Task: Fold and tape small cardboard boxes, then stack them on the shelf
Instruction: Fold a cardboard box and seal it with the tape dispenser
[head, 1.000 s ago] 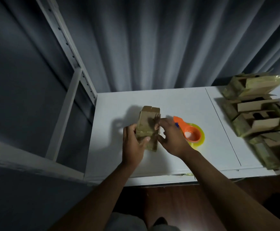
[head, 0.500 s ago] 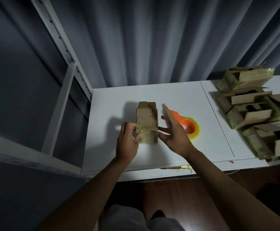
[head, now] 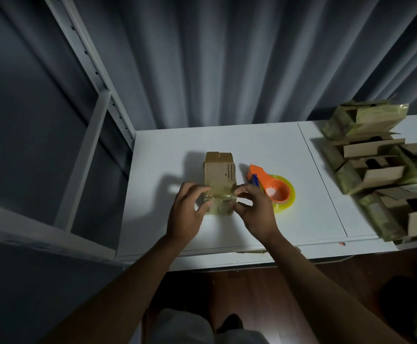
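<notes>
Small box [head: 219, 180] flat on table [head: 272, 150], near taped end pinched between left hand [head: 186, 214] and right hand [head: 257, 209] grip

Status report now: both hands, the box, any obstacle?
Left hand and right hand both grip the taped near end of the small box. Box lies on the white table. Tape dispenser just right, not blocking.

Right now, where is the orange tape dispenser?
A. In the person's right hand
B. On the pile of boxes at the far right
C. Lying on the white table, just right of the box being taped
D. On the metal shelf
C: the tape dispenser lies on the white table beside the small box, while the left hand and right hand both work at the box.
</notes>
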